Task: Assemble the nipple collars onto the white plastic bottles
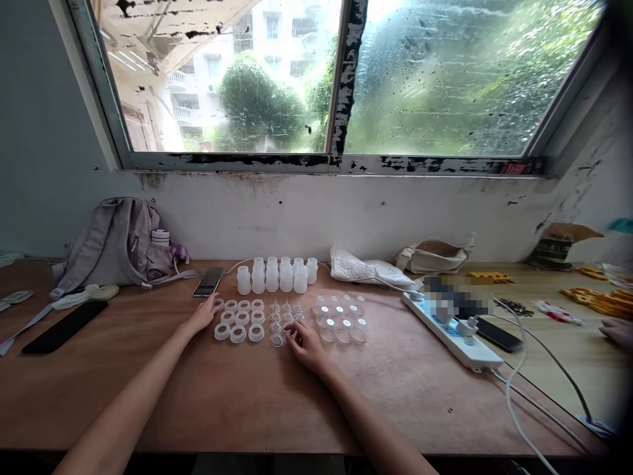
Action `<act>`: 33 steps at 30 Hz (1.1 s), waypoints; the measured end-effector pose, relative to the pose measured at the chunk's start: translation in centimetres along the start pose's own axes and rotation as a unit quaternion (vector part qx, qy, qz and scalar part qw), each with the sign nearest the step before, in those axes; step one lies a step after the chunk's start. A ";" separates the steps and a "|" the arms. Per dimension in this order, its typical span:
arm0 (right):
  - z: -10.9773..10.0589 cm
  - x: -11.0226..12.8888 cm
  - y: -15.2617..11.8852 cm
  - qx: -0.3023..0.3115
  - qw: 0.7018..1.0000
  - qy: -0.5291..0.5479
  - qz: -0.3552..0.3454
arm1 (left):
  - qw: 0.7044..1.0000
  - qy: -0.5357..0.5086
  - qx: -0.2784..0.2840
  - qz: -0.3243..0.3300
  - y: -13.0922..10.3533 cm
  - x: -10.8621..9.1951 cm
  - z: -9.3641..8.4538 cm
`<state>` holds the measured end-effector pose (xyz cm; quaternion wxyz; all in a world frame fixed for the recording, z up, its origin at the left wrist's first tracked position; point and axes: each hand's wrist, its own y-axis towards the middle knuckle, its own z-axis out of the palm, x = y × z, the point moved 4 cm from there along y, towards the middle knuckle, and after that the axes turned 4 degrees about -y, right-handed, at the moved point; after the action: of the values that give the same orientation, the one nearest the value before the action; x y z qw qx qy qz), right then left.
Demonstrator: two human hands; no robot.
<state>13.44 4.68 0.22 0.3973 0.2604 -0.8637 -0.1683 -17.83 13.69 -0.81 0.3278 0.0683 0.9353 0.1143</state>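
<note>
My left hand (202,315) reaches to the far left of several white screw rings (238,334) laid in rows. Its fingers are closed around the edge of a white ring (218,305) at the back left corner. My right hand (307,348) rests lower, fingers bent in a pinch at a small clear teat (287,329), mostly covered by the fingertips. Beside it stand several more clear teats (276,340) in rows. To the right of that hand are several clear domed caps (343,335). Behind everything, several frosted white bottles (271,277) stand upright.
A phone (208,282) lies behind my left hand. Left are a grey backpack (116,244) and a black flat case (65,326). A power strip (452,333) with trailing cables lies right. Another person's hand (617,331) shows at the right edge, near yellow parts (601,301).
</note>
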 end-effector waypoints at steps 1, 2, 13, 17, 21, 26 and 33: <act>0.0 0.0 0.0 -0.001 1.000 0.001 0.001 | 1.000 -0.001 -0.001 0.006 0.0 -0.2 -0.1; -0.1 0.0 0.0 -0.002 1.000 0.002 0.003 | 1.000 -0.003 -0.003 0.013 0.0 -0.5 -0.2; 0.2 -0.7 0.1 -0.030 0.999 -0.016 -0.004 | 0.985 -0.041 -0.081 0.146 -1.1 -10.6 0.5; 0.2 -1.0 0.0 -0.033 0.999 -0.032 0.014 | 0.973 -0.045 -0.079 0.210 -3.1 -14.0 3.2; 0.4 -0.6 -0.2 0.009 0.999 -0.051 0.004 | 0.972 0.013 -0.060 0.226 -5.2 -15.1 5.2; 1.1 0.4 -0.4 0.059 0.989 -0.134 -0.028 | 0.975 0.103 -0.044 0.194 -6.1 -15.2 5.5; 1.5 0.7 -0.2 0.065 0.985 -0.156 -0.027 | 0.975 0.152 -0.033 0.161 -6.1 -14.9 5.6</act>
<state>11.95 4.28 -0.41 0.2355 0.2790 -0.9169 -0.1613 -3.06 5.77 2.23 0.1614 0.1887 0.9467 0.2049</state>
